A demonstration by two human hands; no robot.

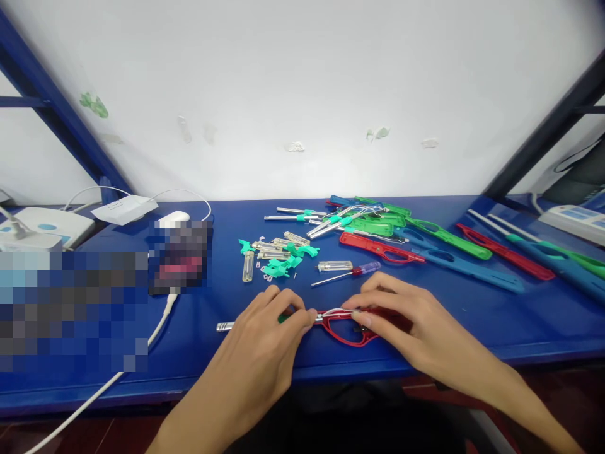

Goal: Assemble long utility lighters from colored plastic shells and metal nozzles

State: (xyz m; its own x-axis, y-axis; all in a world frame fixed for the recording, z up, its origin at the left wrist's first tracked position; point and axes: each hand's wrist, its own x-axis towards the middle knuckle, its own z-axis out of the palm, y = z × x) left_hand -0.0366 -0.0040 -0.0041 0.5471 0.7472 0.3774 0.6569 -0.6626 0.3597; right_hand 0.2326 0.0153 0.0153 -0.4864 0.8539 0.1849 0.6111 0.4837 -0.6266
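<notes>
A red lighter casing half (357, 343) with a trigger loop lies at the table's front edge, under both hands. My left hand (267, 334) is closed around the lighter's neck, thumb and forefinger pinching just left of the loop. From beneath that hand, a slotted metal tube (225, 326) sticks out to the left. With thumb and fingertips, my right hand (409, 312) pinches a thin white wire (334, 309) over the casing's handle end. That hand hides most of the handle, and a small dark part shows inside it.
Beyond the hands lie a screwdriver (363, 269), clear fuel tanks (334, 266) and teal triggers (278, 268). Metal tubes with wires (326, 227) and red, green and blue casing halves (472, 268) spread rightward. A phone (182, 258) with a white cable (158, 328) is at left.
</notes>
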